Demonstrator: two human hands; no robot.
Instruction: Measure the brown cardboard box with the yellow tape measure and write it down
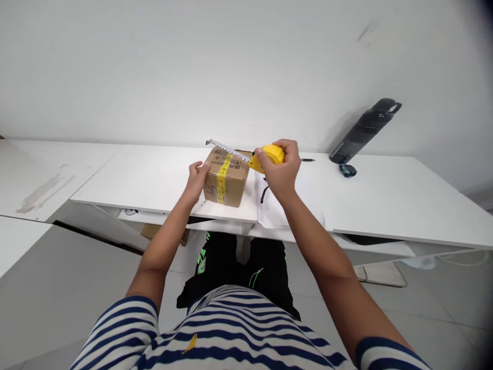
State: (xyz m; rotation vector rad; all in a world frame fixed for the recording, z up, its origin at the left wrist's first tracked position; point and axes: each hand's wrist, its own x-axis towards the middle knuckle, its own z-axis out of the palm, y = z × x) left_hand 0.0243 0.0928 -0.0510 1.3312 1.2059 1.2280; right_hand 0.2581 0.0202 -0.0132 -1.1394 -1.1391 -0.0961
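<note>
A small brown cardboard box [235,186] with a yellow tape strip stands on the white desk [169,177]. My left hand [197,180] grips its left side, thumb near the top edge. In my right hand [284,167] is a yellow tape measure [271,155], held at the box's upper right. Its white blade [227,149] is drawn out to the left along the box's far top edge, the metal hook reaching past the left corner. Whether the blade touches the cardboard I cannot tell.
White paper sheets [275,218] lie right of the box, with a dark curved item [264,194] on them. A pen [307,160] lies behind. A black bottle [360,133] stands at the right by the wall, a small dark object [347,170] before it.
</note>
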